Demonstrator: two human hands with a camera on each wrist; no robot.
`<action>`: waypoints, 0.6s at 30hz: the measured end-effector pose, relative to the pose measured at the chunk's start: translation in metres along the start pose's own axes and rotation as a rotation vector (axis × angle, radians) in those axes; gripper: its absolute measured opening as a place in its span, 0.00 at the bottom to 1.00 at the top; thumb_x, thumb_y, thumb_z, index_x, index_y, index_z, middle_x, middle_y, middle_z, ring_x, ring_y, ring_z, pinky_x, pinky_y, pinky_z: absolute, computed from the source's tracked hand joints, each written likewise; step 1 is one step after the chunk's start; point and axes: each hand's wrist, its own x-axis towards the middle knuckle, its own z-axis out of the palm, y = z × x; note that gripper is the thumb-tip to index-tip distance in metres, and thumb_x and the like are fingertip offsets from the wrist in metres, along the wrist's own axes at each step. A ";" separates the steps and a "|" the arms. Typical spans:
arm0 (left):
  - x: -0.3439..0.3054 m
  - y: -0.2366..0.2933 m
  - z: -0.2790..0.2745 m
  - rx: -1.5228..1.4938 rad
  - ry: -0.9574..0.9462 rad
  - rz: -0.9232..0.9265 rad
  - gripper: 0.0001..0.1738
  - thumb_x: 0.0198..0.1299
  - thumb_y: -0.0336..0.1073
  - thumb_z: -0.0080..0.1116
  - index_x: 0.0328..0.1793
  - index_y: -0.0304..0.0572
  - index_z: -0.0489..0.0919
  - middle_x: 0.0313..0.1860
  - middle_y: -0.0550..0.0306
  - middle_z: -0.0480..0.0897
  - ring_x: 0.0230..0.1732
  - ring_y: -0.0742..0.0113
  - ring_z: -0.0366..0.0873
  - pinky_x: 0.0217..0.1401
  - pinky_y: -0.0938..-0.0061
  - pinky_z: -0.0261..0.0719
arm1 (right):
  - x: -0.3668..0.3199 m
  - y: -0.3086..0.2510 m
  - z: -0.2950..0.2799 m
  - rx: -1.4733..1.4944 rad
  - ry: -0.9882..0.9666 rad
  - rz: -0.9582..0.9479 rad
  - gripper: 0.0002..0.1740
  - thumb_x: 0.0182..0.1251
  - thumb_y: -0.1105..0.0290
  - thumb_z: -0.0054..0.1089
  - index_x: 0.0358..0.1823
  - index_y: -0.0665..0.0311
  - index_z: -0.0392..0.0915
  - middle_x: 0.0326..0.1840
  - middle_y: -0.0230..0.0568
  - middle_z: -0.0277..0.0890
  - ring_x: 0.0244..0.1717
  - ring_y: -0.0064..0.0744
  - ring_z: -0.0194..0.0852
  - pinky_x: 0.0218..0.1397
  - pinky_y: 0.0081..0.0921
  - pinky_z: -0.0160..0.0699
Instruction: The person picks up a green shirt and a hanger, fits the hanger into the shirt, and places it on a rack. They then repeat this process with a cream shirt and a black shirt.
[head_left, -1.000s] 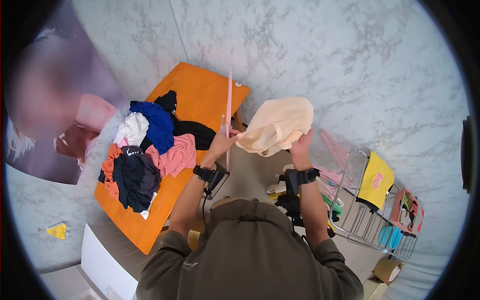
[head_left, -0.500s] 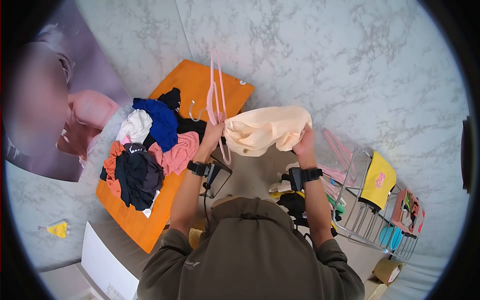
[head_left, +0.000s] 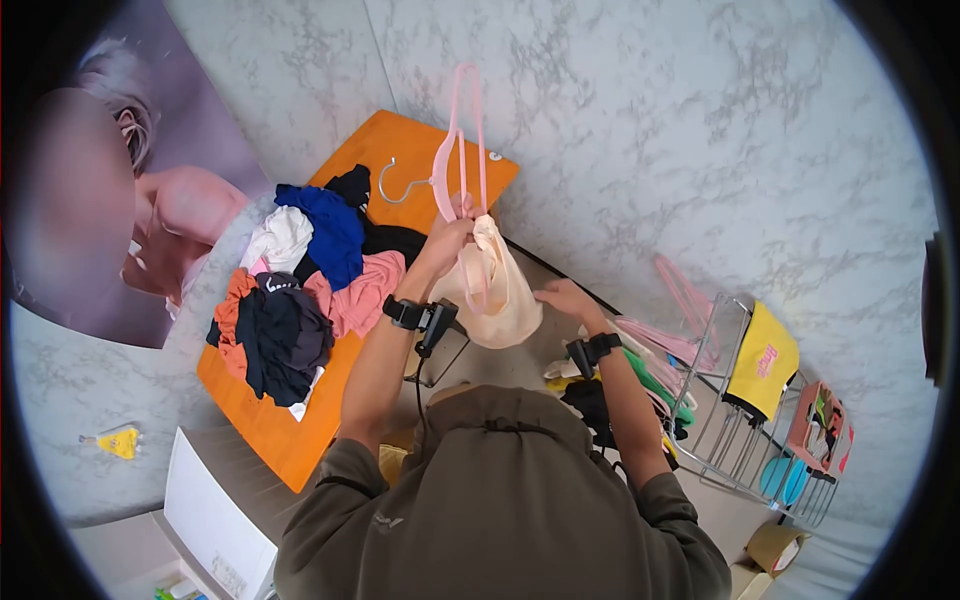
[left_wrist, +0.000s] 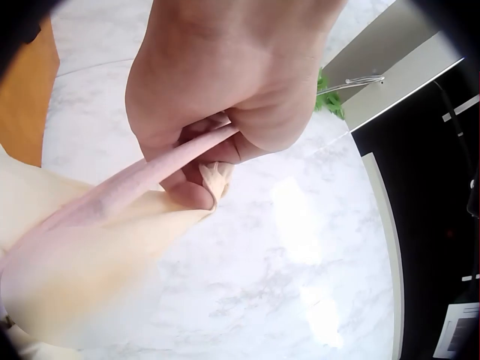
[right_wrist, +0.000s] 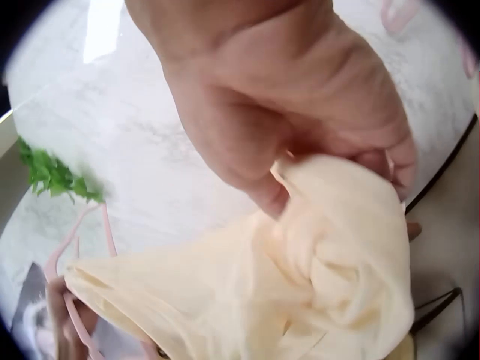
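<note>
My left hand [head_left: 450, 245] grips a pink clothes hanger [head_left: 441, 180], and its fingertips pinch a corner of a cream garment [head_left: 505, 305]. The hanger's metal hook [head_left: 396, 190] points left, towards the table. In the left wrist view, the hanger's bar [left_wrist: 142, 176] runs through the hand, over the cream cloth [left_wrist: 169, 225]. My right hand [head_left: 572, 302] is at the garment's right side. In the right wrist view, its thumb and fingers pinch the bunched cloth [right_wrist: 337, 247], and some fingers are hidden behind it.
On the orange table [head_left: 285, 440] at left lies a heap of clothes, with a blue garment [head_left: 335, 235] and a pink one [head_left: 360, 292]. A metal rack [head_left: 720, 440] at right holds a yellow cloth [head_left: 765, 360] and a pink basket [head_left: 815, 425]. Pink hangers [head_left: 685, 300] lean beside it.
The left hand has risen with the hanger, which has turned to show its open frame. The garment now hangs down from the left hand, and the right hand has moved left and lower.
</note>
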 end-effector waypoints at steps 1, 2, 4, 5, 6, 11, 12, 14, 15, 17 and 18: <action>-0.002 0.001 0.006 -0.050 -0.009 -0.007 0.16 0.49 0.15 0.39 0.38 0.49 0.61 0.32 0.64 0.67 0.32 0.75 0.69 0.32 0.79 0.71 | -0.013 -0.022 0.002 0.257 0.055 -0.163 0.37 0.60 0.45 0.62 0.62 0.64 0.69 0.48 0.35 0.77 0.41 0.28 0.77 0.42 0.22 0.74; -0.002 0.002 0.012 -0.099 -0.018 -0.013 0.17 0.49 0.15 0.39 0.38 0.49 0.61 0.32 0.64 0.67 0.32 0.75 0.69 0.32 0.79 0.71 | -0.027 -0.044 0.003 0.514 0.113 -0.327 0.39 0.61 0.44 0.61 0.65 0.63 0.66 0.51 0.34 0.75 0.44 0.27 0.76 0.44 0.22 0.74; -0.001 0.002 0.018 -0.085 -0.019 0.009 0.17 0.48 0.15 0.40 0.38 0.48 0.61 0.32 0.64 0.67 0.32 0.75 0.69 0.32 0.79 0.71 | -0.052 -0.081 0.004 0.641 -0.012 -0.344 0.38 0.62 0.46 0.62 0.66 0.62 0.64 0.53 0.34 0.74 0.46 0.26 0.74 0.45 0.22 0.74; -0.001 0.003 0.020 -0.074 -0.016 0.038 0.17 0.48 0.14 0.40 0.38 0.48 0.61 0.32 0.64 0.67 0.32 0.75 0.69 0.32 0.79 0.70 | -0.056 -0.092 0.005 0.758 -0.141 -0.362 0.38 0.62 0.48 0.62 0.67 0.62 0.63 0.56 0.35 0.73 0.49 0.25 0.73 0.46 0.22 0.74; -0.002 0.006 0.022 -0.074 -0.015 0.037 0.17 0.48 0.14 0.40 0.38 0.48 0.61 0.32 0.64 0.67 0.32 0.75 0.69 0.32 0.79 0.70 | -0.055 -0.097 0.010 0.759 -0.142 -0.362 0.38 0.62 0.48 0.62 0.67 0.62 0.63 0.56 0.35 0.73 0.49 0.25 0.73 0.46 0.22 0.74; -0.003 0.002 0.017 0.110 0.024 0.152 0.19 0.46 0.12 0.41 0.39 0.48 0.60 0.35 0.63 0.65 0.35 0.76 0.69 0.31 0.79 0.69 | -0.041 -0.103 0.026 0.812 0.186 -0.599 0.29 0.61 0.65 0.67 0.61 0.64 0.68 0.54 0.35 0.74 0.49 0.22 0.74 0.51 0.27 0.76; -0.004 0.004 0.016 0.111 0.029 0.156 0.19 0.46 0.12 0.41 0.39 0.48 0.60 0.35 0.63 0.65 0.35 0.76 0.69 0.31 0.79 0.69 | -0.031 -0.099 0.027 0.809 0.183 -0.604 0.29 0.61 0.65 0.67 0.61 0.64 0.68 0.54 0.35 0.74 0.49 0.22 0.74 0.51 0.27 0.76; -0.010 0.008 0.015 0.147 0.043 0.162 0.20 0.46 0.12 0.41 0.39 0.48 0.60 0.36 0.62 0.65 0.37 0.74 0.70 0.33 0.79 0.73 | -0.014 -0.089 0.028 0.860 0.193 -0.666 0.24 0.59 0.70 0.66 0.56 0.67 0.71 0.54 0.37 0.74 0.50 0.23 0.74 0.50 0.26 0.76; -0.013 0.011 0.017 0.148 0.047 0.162 0.20 0.46 0.12 0.41 0.39 0.48 0.60 0.36 0.62 0.65 0.37 0.74 0.70 0.33 0.79 0.73 | -0.014 -0.088 0.026 0.860 0.189 -0.667 0.24 0.59 0.70 0.66 0.56 0.67 0.71 0.54 0.37 0.74 0.50 0.23 0.74 0.50 0.26 0.76; -0.019 0.018 0.022 0.091 0.085 0.133 0.20 0.45 0.12 0.42 0.39 0.47 0.60 0.37 0.62 0.65 0.37 0.73 0.70 0.36 0.78 0.78 | -0.015 -0.087 0.024 0.679 0.394 -0.473 0.20 0.57 0.77 0.60 0.53 0.68 0.73 0.51 0.41 0.75 0.47 0.29 0.77 0.49 0.28 0.77; -0.020 0.018 0.020 0.092 0.088 0.135 0.20 0.45 0.12 0.42 0.39 0.47 0.60 0.37 0.62 0.65 0.37 0.73 0.70 0.36 0.78 0.78 | -0.009 -0.084 0.027 0.677 0.392 -0.476 0.20 0.57 0.77 0.60 0.53 0.68 0.73 0.51 0.41 0.75 0.47 0.29 0.77 0.49 0.28 0.77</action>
